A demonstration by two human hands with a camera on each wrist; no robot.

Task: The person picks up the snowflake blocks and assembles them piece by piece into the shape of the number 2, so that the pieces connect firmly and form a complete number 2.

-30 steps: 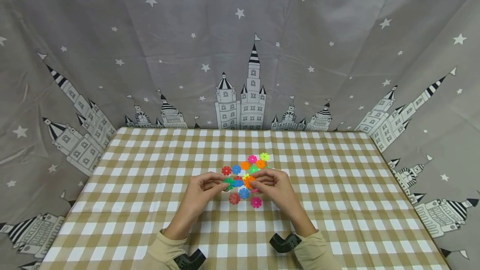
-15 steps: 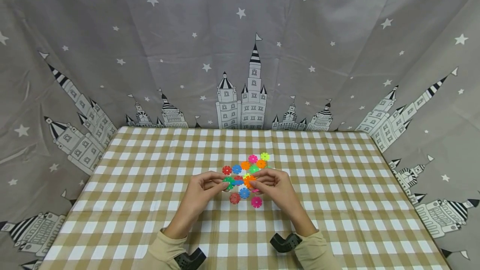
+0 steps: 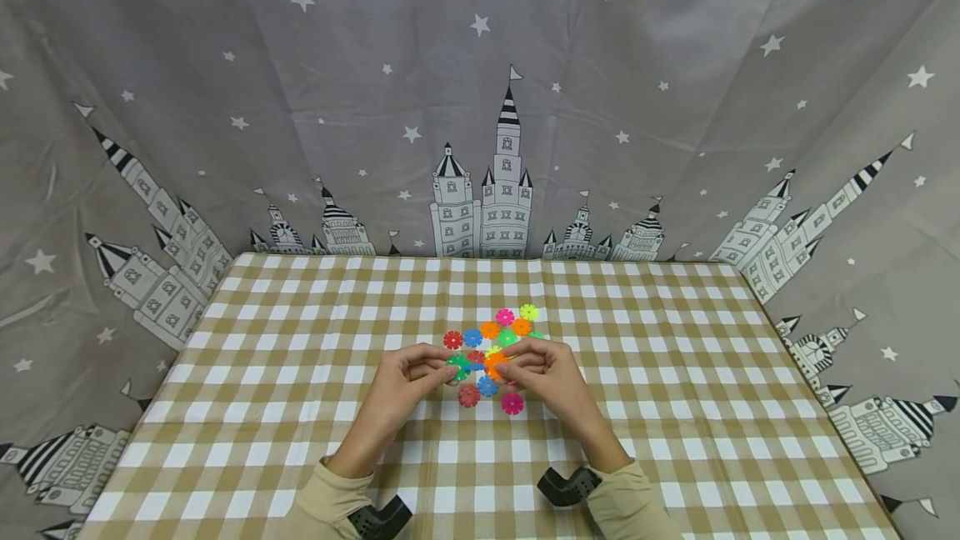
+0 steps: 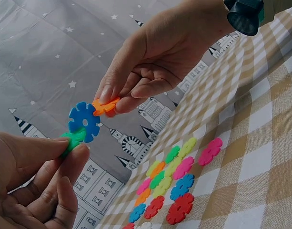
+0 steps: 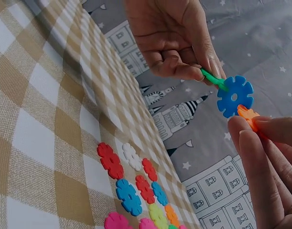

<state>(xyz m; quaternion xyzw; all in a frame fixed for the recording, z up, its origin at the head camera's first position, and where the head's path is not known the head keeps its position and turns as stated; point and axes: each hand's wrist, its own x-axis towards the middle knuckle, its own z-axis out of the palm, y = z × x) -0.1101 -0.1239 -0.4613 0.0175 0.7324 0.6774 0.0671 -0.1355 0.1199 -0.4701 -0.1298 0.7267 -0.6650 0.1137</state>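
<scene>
My left hand pinches a green snowflake disc between thumb and fingertips. On the other side, my right hand pinches an orange snowflake disc. Between them a blue snowflake disc with notches round its rim is joined to the green one, and the orange one meets its opposite edge. Whether the orange disc is fully slotted in, I cannot tell. All three are held above the table. Part of the green and orange discs is hidden by the fingers.
Several loose snowflake discs lie flat below the hands, among them a red disc, a pink disc, a white disc and a yellow disc. A checked cloth covers the table. Behind hangs a grey castle-print curtain.
The blue disc has tilted from showing its face to nearly edge-on in the head view. My right hand has shifted slightly left with the orange disc. The loose discs stay put.
</scene>
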